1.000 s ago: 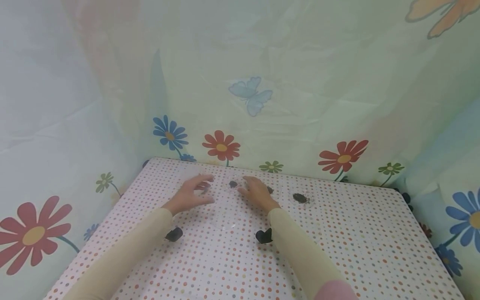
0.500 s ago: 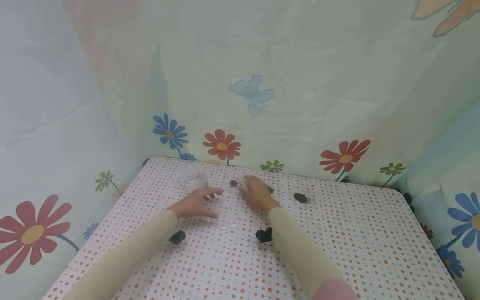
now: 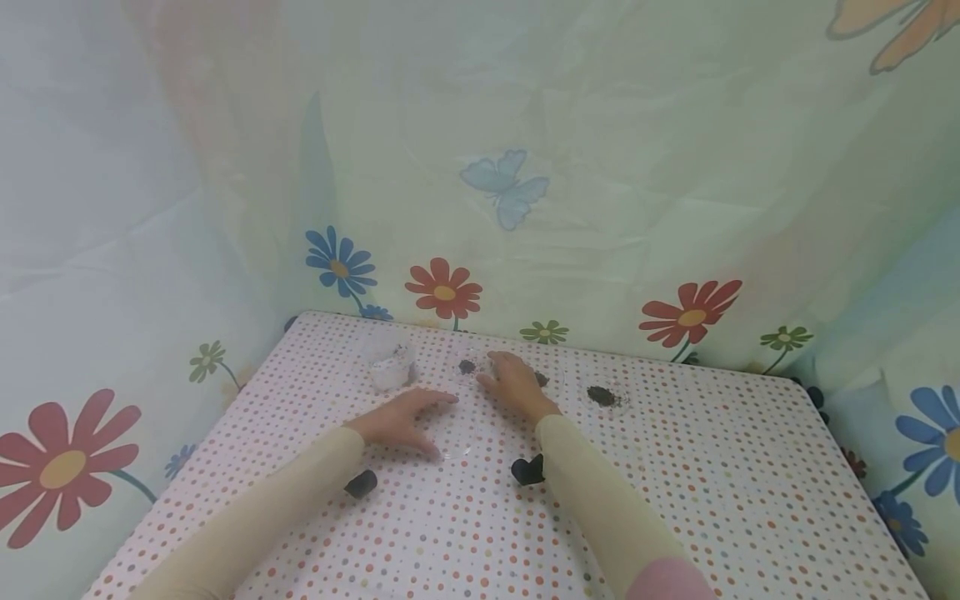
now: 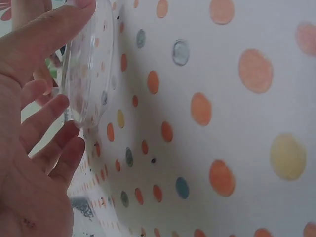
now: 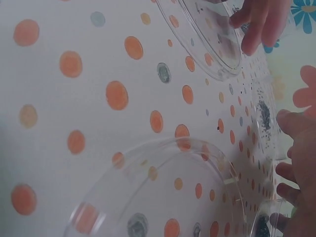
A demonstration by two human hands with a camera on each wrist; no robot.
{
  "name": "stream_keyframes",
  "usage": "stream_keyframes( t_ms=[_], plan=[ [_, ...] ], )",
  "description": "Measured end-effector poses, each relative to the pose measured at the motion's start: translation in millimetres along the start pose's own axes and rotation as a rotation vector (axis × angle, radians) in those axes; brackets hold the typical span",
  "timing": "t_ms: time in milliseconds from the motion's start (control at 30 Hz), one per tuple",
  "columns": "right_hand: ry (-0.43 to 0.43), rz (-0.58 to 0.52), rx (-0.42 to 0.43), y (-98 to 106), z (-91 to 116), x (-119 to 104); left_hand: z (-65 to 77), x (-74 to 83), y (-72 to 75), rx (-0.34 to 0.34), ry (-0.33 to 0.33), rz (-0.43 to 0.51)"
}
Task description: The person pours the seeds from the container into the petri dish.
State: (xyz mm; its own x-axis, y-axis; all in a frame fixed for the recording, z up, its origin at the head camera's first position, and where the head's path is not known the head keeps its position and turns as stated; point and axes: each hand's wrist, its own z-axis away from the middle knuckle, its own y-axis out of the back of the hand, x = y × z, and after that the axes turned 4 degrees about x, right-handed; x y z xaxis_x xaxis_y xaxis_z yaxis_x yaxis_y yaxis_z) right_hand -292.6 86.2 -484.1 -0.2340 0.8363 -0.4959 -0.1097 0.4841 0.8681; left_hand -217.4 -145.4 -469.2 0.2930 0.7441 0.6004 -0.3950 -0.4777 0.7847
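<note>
My left hand spreads its thumb and fingers about a clear plastic dish or lid lying on the dotted tabletop. In the left wrist view, the thumb lies at one side of that clear round piece and fingertips at the other; whether they press it is unclear. My right hand is low over the table between two dark heaps of grains. In the right wrist view its loosely bent fingers are beside a clear dish with dark grains. Another clear round lid lies in front.
Behind the left hand stands a whitish, see-through tub with dark specks. Dark grain heaps lie at the centre, behind the right hand and to its right. A flowered curtain hangs behind the table.
My left hand has moved right and nearer to me, away from the tub, which now shows fully, and over the clear dish. The right hand has stayed put.
</note>
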Motion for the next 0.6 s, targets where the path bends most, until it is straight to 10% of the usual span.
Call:
stream_keyframes(
  t_ms=[600],
  plan=[
    [-0.02,0.056,0.027,-4.6,-2.5,-3.5,-5.3,-2.4,-10.2,-0.019,-0.128,-0.068]
  ],
)
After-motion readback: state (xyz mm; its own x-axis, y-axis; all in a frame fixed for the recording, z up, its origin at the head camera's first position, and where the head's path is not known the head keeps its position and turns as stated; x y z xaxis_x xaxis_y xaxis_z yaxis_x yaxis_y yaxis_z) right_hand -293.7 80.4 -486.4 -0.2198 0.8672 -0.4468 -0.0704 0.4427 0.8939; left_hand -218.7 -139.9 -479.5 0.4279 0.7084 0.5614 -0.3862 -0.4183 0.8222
